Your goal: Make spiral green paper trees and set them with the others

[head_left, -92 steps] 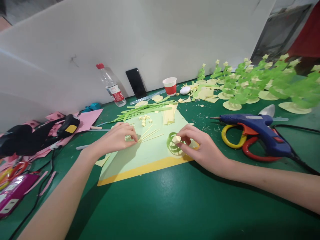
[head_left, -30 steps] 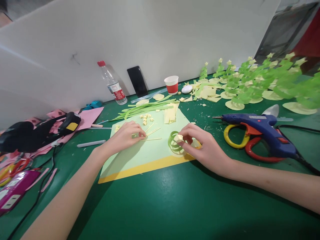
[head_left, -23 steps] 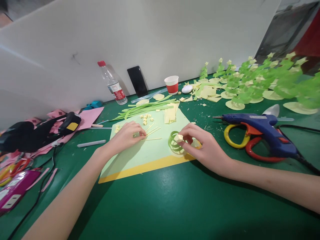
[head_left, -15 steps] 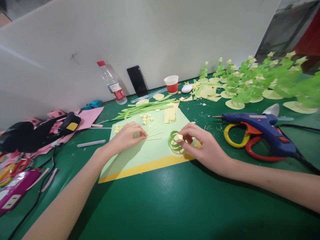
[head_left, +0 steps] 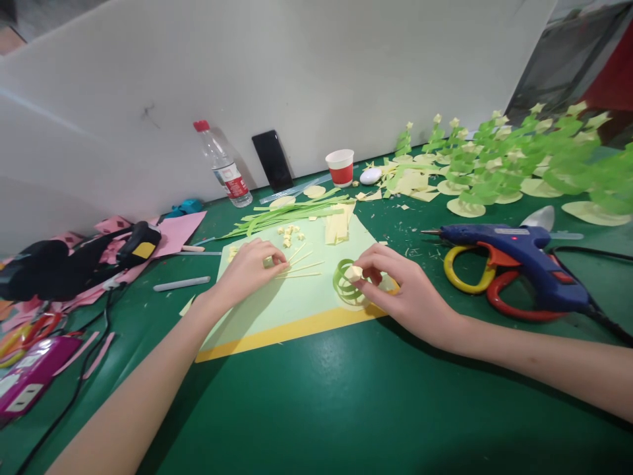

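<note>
My left hand [head_left: 253, 270] is low over a pale green sheet [head_left: 262, 320]. Its thumb and fingertips pinch the near ends of several thin yellow strips [head_left: 309, 266], which fan out to the right; how many it grips I cannot tell. Between thumb and fingers of my right hand [head_left: 395, 284] is a small pale yellow paper star [head_left: 353, 274]. A curled green paper strip [head_left: 341, 280] stands right beside the star, over a pale round base partly hidden by my hand. Small folded yellow pieces [head_left: 287, 235] lie beyond my left hand.
On the right a blue glue gun [head_left: 514, 254] rests over scissors [head_left: 462, 269], its cord trailing right. Finished paper plants [head_left: 509, 158] crowd the back right. A paper cup [head_left: 340, 168], phone [head_left: 273, 160] and bottle [head_left: 228, 173] stand at the back. A purple power strip [head_left: 34, 376] lies left.
My left hand has shifted slightly left, its fingertips still at the yellow strips. My right hand keeps its place with the star.
</note>
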Demonstrator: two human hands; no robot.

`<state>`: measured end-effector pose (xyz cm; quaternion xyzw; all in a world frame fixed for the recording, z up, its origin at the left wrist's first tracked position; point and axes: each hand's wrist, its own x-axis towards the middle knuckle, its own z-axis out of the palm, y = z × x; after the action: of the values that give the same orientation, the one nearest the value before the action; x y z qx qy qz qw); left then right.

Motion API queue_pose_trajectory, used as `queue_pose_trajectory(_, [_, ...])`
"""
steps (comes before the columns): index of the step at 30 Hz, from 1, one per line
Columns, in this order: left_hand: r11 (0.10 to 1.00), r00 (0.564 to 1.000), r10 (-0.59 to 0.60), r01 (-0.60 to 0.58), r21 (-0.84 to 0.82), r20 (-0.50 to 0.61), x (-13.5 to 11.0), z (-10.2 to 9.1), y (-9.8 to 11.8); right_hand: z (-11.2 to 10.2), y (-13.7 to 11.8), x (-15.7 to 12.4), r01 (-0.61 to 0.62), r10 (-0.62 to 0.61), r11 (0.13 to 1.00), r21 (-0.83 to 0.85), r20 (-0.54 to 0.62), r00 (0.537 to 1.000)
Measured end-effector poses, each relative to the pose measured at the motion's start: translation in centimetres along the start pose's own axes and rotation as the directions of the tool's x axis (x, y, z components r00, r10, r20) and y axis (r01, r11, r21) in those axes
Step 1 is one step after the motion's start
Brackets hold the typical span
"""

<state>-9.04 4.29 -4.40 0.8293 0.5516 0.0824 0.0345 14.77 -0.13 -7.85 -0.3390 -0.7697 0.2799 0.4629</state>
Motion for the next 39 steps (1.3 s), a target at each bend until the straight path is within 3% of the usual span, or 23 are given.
queue_pose_trajectory(13, [0.995, 0.995, -0.095, 0.095, 0.037, -0.018, 0.04, 0.25, 0.2, -0.01, -0.01, -0.06, -0.006, 0.006, 1.0, 0.0, -0.002, 1.0])
queue_pose_trajectory(31, [0.991, 0.992, -0.123, 0.122, 0.056, 0.026, 0.06, 0.37, 0.18, -0.04, -0.08, 0.0, 0.004, -0.004, 1.0, 0.001, -0.007, 1.0])
queue_pose_trajectory(39, [0.989, 0.989, -0.145, 0.145, 0.008, -0.029, 0.07, 0.28, 0.17, 0.03, -0.03, 0.0, 0.014, -0.014, 1.0, -0.006, -0.01, 1.0])
